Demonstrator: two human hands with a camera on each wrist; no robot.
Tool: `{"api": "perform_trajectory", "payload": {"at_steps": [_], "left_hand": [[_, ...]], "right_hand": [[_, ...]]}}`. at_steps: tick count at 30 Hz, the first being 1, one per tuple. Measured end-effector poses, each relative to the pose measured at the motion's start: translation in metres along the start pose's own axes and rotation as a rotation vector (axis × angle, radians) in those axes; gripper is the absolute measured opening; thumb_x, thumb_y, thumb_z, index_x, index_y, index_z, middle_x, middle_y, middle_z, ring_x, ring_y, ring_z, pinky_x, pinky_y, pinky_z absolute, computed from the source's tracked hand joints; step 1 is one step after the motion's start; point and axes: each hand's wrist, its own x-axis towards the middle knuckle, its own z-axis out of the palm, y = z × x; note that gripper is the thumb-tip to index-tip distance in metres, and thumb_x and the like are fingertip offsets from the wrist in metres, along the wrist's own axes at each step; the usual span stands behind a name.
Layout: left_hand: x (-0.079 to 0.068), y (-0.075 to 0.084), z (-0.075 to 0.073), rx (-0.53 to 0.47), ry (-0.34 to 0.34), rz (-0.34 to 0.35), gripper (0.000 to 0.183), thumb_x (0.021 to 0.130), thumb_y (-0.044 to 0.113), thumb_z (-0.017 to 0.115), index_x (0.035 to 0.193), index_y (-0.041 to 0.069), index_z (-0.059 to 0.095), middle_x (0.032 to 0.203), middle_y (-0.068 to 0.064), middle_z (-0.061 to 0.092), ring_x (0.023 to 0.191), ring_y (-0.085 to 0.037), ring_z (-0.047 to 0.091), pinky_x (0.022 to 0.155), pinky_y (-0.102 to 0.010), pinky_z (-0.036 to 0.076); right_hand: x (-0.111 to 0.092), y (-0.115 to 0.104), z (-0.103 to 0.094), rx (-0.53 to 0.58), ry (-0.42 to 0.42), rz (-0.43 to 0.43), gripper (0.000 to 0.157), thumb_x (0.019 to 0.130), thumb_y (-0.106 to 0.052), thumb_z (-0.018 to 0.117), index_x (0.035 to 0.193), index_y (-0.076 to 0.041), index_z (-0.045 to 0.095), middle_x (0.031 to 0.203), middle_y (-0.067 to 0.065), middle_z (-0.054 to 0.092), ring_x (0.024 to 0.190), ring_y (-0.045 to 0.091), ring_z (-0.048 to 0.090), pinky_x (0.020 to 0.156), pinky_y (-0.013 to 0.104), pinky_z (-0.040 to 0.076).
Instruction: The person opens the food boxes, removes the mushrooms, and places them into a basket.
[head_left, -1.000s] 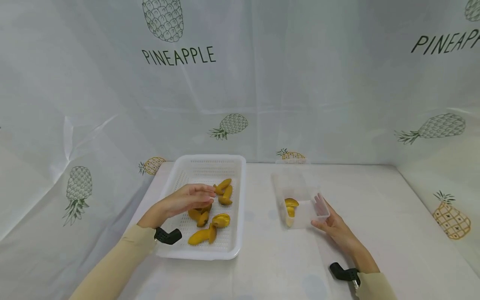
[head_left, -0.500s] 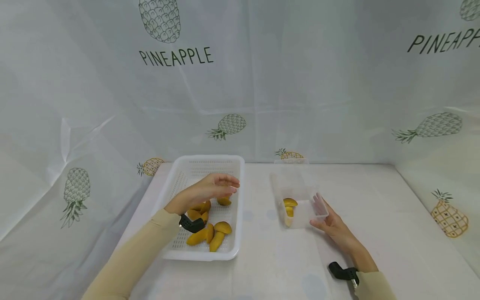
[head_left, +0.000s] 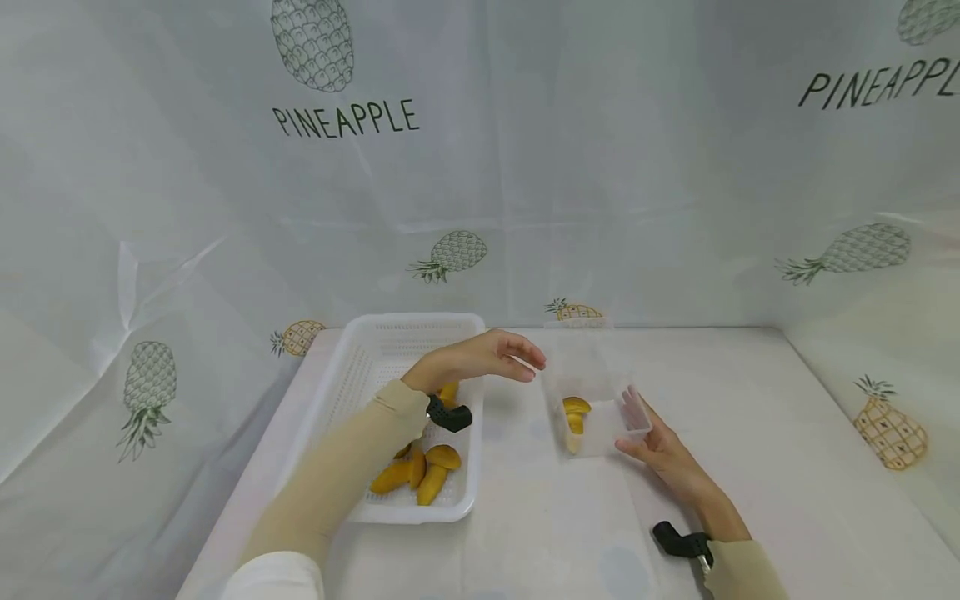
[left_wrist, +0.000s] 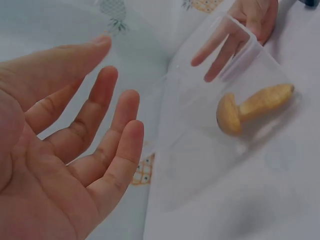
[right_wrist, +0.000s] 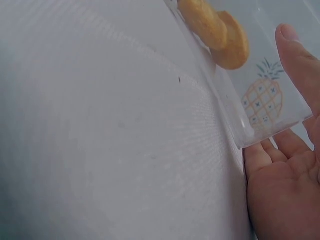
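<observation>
My left hand (head_left: 498, 354) hovers past the right rim of a white plastic basket (head_left: 420, 515), with nothing in its loosely bent fingers. In the left wrist view its palm shows bare, apart from the box. A clear plastic box (head_left: 606, 421) stands on the table, lid raised at the back. One yellow mushroom (head_left: 576, 410) lies inside along its left side. My right hand (head_left: 667, 454) grips the box's right end, thumb at the front and fingers behind. The right wrist view shows the thumb (right_wrist: 295, 55) over the box's corner. Several yellow mushrooms (head_left: 437, 473) lie in the basket, some hidden by my left arm.
The table (head_left: 555, 533) has a white cloth with pale spots. Behind it hangs a white curtain (head_left: 637, 208) printed with pineapples. Black wrist cameras (head_left: 450, 414) sit on both wrists.
My left hand has moved right from over the basket to the gap before the box. A mushroom near the basket's front has turned, stem now toward me. The right hand keeps its hold.
</observation>
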Motion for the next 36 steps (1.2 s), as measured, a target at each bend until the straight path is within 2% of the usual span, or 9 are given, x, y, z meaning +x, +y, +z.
{"api": "perform_trajectory", "payload": {"at_steps": [5,12,17,22,26,28,31,34,36], "left_hand": [[0.030,0.005,0.008,0.010,-0.049,0.068,0.036,0.098,0.007,0.064,0.133,0.003,0.058,0.132,-0.006,0.060,0.130,-0.029,0.051,0.100,-0.031,0.047],[0.060,0.009,0.021,-0.008,-0.100,0.073,0.040,0.095,0.001,0.066,0.133,-0.002,0.056,0.132,-0.013,0.062,0.122,-0.024,0.059,0.097,-0.030,0.050],[0.078,0.008,0.031,-0.043,-0.165,0.084,0.040,0.093,-0.005,0.067,0.131,-0.006,0.056,0.130,-0.021,0.063,0.121,-0.028,0.060,0.096,-0.030,0.051],[0.092,0.005,0.040,0.009,-0.239,0.101,0.038,0.089,-0.010,0.069,0.126,-0.009,0.059,0.126,-0.022,0.064,0.120,-0.035,0.059,0.094,-0.029,0.052],[0.101,0.005,0.046,0.030,-0.288,0.082,0.036,0.085,-0.015,0.070,0.120,-0.011,0.062,0.120,-0.019,0.066,0.115,-0.035,0.062,0.092,-0.029,0.053],[0.106,0.006,0.049,0.036,-0.328,0.058,0.037,0.083,-0.017,0.071,0.119,-0.012,0.063,0.119,-0.020,0.067,0.115,-0.039,0.062,0.091,-0.030,0.054],[0.112,0.008,0.055,0.072,-0.423,0.030,0.041,0.079,-0.021,0.072,0.118,-0.014,0.063,0.120,-0.023,0.066,0.118,-0.045,0.058,0.094,-0.032,0.053],[0.117,0.012,0.059,0.131,-0.523,0.023,0.042,0.076,-0.023,0.072,0.117,-0.016,0.062,0.120,-0.025,0.065,0.120,-0.046,0.055,0.097,-0.031,0.051],[0.120,0.012,0.062,0.174,-0.568,0.024,0.042,0.075,-0.024,0.073,0.115,-0.017,0.063,0.119,-0.025,0.066,0.119,-0.042,0.057,0.098,-0.028,0.049]], "right_hand": [[-0.001,-0.001,-0.001,0.006,0.004,-0.015,0.092,0.096,-0.008,0.067,0.162,-0.025,0.006,0.165,0.017,0.004,0.149,0.038,-0.004,0.100,0.000,0.018],[0.000,-0.002,-0.002,0.013,0.012,-0.001,0.091,0.095,-0.010,0.068,0.162,-0.024,0.008,0.165,0.016,0.008,0.149,0.038,0.001,0.098,0.001,0.021],[0.000,-0.001,-0.003,0.023,0.016,-0.008,0.091,0.095,-0.010,0.069,0.162,-0.025,0.009,0.165,0.015,0.009,0.150,0.036,0.003,0.098,0.001,0.022],[0.001,0.000,-0.003,0.040,0.003,-0.003,0.091,0.096,-0.009,0.068,0.162,-0.025,0.007,0.165,0.016,0.007,0.149,0.038,0.000,0.098,0.001,0.022],[0.001,0.000,-0.002,0.050,-0.002,-0.029,0.090,0.096,-0.006,0.067,0.162,-0.021,0.008,0.164,0.020,0.007,0.149,0.041,-0.001,0.099,0.002,0.023],[0.001,0.000,-0.002,0.049,-0.005,-0.041,0.090,0.096,-0.006,0.067,0.162,-0.019,0.007,0.164,0.022,0.008,0.148,0.042,-0.001,0.099,0.002,0.023],[0.000,0.001,-0.003,0.056,-0.007,-0.050,0.090,0.096,-0.005,0.066,0.162,-0.019,0.007,0.164,0.021,0.007,0.148,0.042,-0.001,0.100,0.003,0.023],[0.000,0.001,-0.004,0.066,-0.012,-0.057,0.091,0.096,-0.004,0.066,0.162,-0.021,0.006,0.165,0.019,0.005,0.148,0.040,-0.002,0.102,0.005,0.024],[0.000,0.002,-0.004,0.072,-0.016,-0.058,0.091,0.096,-0.004,0.066,0.162,-0.021,0.006,0.165,0.017,0.004,0.149,0.039,-0.002,0.102,0.005,0.024]]}}
